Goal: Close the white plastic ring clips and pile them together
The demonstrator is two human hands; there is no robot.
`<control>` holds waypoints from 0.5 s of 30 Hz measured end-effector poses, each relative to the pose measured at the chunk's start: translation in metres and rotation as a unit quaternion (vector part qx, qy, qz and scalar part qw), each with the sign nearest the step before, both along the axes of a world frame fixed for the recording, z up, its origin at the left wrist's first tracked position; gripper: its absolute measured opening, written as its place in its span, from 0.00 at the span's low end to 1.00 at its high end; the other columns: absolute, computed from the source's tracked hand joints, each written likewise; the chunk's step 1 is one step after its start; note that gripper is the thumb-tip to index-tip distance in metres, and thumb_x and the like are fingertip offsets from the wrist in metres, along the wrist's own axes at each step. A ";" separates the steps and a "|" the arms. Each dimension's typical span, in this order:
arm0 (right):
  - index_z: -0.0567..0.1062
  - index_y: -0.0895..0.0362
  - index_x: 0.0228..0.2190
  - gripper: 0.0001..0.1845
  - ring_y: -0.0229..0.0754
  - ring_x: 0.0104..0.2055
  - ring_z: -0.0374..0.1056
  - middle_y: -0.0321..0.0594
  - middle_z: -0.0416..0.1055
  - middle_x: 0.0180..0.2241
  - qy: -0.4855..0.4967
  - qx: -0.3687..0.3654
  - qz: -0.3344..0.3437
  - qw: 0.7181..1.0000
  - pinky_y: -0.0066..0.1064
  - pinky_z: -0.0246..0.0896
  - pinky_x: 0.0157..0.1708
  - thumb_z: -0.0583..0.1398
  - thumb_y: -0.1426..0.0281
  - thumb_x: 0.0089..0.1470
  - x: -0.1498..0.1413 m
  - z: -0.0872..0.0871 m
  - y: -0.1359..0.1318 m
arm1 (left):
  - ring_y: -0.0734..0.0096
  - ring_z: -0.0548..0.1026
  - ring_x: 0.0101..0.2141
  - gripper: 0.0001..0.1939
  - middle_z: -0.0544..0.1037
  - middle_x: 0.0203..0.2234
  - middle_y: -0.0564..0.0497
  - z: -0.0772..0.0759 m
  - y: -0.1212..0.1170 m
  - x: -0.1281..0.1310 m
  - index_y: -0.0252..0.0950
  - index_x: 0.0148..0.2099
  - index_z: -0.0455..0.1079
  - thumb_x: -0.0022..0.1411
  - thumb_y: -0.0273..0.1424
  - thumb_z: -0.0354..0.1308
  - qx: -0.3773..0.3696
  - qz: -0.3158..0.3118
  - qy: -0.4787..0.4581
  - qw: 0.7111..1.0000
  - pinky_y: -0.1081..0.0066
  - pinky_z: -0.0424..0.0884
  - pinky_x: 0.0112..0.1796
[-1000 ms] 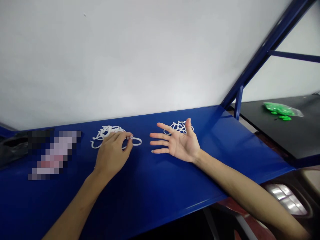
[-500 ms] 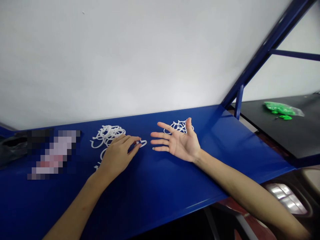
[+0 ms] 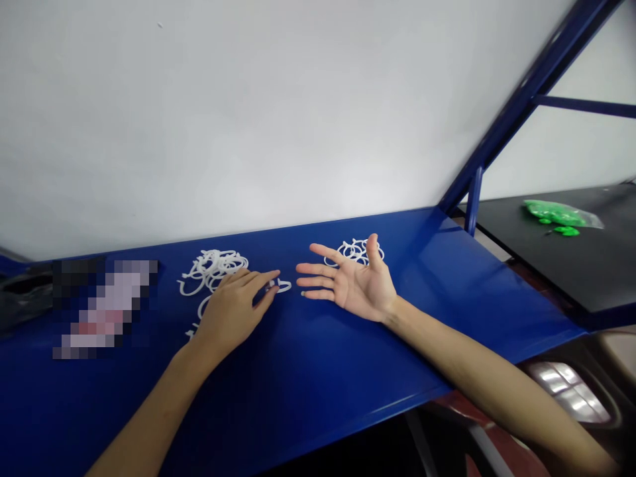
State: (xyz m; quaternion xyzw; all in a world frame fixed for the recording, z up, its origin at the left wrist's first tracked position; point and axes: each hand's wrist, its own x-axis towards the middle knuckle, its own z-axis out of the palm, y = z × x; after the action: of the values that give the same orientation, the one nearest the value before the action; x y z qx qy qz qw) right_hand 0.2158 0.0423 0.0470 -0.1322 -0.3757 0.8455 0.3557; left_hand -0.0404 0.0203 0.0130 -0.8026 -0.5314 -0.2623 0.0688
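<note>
A single white plastic shower curtain ring [image 3: 284, 286] lies on the blue table. My left hand [image 3: 236, 301], palm down, hovers over its left side, with thumb and forefinger apart around its near end; whether they touch it I cannot tell. Behind and left of that hand is a heap of similar white rings [image 3: 211, 265], and part of another ring [image 3: 203, 306] shows beside the wrist. My right hand [image 3: 355, 288] is held palm up with fingers spread and nothing in it. Just behind its fingers sits a smaller group of white rings [image 3: 354, 250], partly hidden.
The blue table [image 3: 308, 371] runs along a pale wall [image 3: 298, 119]. At left lie a dark bag [image 3: 24, 295] and a blurred-out flat item [image 3: 109, 305]. A blue metal frame [image 3: 497, 132] rises at right, before a black table [image 3: 556, 258] with a bag of green pieces [image 3: 559, 213].
Both hands keep nearly the same pose; the view has shifted very slightly. The single ring appears a little more turned between the left thumb and forefinger.
</note>
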 end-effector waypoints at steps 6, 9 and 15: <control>0.65 0.55 0.60 0.53 0.52 0.57 0.69 0.52 0.70 0.56 -0.011 0.009 -0.008 1.000 0.51 0.55 0.62 0.34 0.31 0.54 0.000 -0.002 0.000 | 0.56 0.77 0.43 0.19 0.81 0.37 0.46 0.001 0.000 0.000 0.38 0.54 0.75 0.68 0.39 0.52 -0.021 0.009 -0.027 0.999 0.54 0.70 0.51; 0.65 0.55 0.60 0.54 0.52 0.58 0.68 0.51 0.71 0.56 -0.021 0.021 -0.016 0.999 0.51 0.55 0.62 0.33 0.31 0.53 0.000 -0.002 0.000 | 0.58 0.76 0.40 0.19 0.80 0.35 0.45 0.002 0.001 -0.001 0.37 0.51 0.77 0.68 0.41 0.50 -0.031 0.006 -0.044 0.999 0.56 0.72 0.48; 0.65 0.55 0.59 0.51 0.50 0.58 0.68 0.52 0.70 0.57 -0.092 0.115 -0.035 0.988 0.50 0.61 0.59 0.31 0.34 0.57 0.000 -0.005 0.002 | 0.64 0.77 0.35 0.19 0.81 0.34 0.48 0.011 0.000 0.003 0.41 0.44 0.79 0.67 0.46 0.52 -0.090 0.012 -0.119 0.989 0.65 0.72 0.40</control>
State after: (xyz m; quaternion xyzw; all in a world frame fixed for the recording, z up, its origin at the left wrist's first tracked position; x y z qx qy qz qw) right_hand 0.2158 0.0448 0.0418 -0.1809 -0.4971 0.7677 0.3618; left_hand -0.0374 0.0198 0.0244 -0.7622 -0.5667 -0.3063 -0.0641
